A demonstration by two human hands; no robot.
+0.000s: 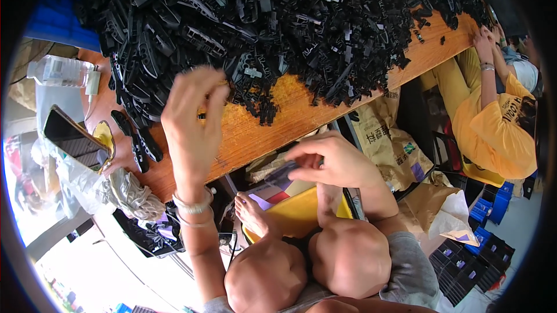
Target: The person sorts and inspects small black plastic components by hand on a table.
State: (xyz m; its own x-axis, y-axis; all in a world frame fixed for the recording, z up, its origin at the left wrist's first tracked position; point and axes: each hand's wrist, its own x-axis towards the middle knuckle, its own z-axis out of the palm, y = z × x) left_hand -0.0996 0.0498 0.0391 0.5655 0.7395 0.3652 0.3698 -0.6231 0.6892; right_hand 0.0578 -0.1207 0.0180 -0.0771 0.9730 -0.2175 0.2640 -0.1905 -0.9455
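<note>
head camera, from nearest out: the person's bare knees (307, 266) are drawn up over a yellow tub (304, 217), and the right hand (339, 162) hangs above it, short of the table's edge, fingers half curled with a gap to the thumb; i see nothing in its grasp. farther on, the left hand (194, 115) hovers at the near fringe of the heap of black plastic parts (243, 34); it is blurred, so i cannot tell whether it pinches a piece. that heap spreads over most of the wooden table (249, 139), so i judge much is left to handle. a few long dark pieces (134, 141) lie at its left, done or not, i can't say. beyond, a co-worker in yellow (493, 121) sits by the table's right end.
</note>
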